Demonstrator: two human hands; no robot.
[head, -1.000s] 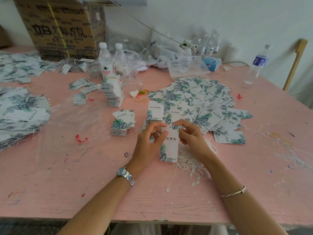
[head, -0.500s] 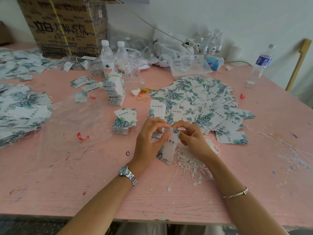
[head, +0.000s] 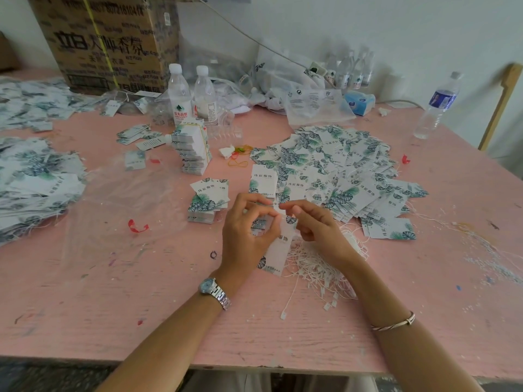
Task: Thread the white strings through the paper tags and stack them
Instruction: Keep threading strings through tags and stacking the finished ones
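Note:
My left hand [head: 246, 233] pinches a white paper tag [head: 278, 250] with green leaf print, held upright above the pink table [head: 113, 292]. My right hand [head: 317, 226] pinches a thin white string at the tag's top hole; the string's free end [head: 283, 314] trails down onto the table. A heap of white strings [head: 319, 267] lies under my right wrist. A wide pile of loose tags [head: 339, 171] spreads behind my hands. To the left of my hands sits a small stack of tags [head: 208, 203].
A tall banded tag stack [head: 194, 148] stands mid-table with two water bottles [head: 179, 94] behind it. A cardboard box [head: 107, 43] fills the back left. More tags [head: 36, 182] cover the left side. Another bottle [head: 437, 106] stands far right. Plastic bags [head: 317, 106] lie at the back.
The tag has tilted and shifted slightly in my left hand. My right thumb and finger have drawn closer to the tag's top hole with the string.

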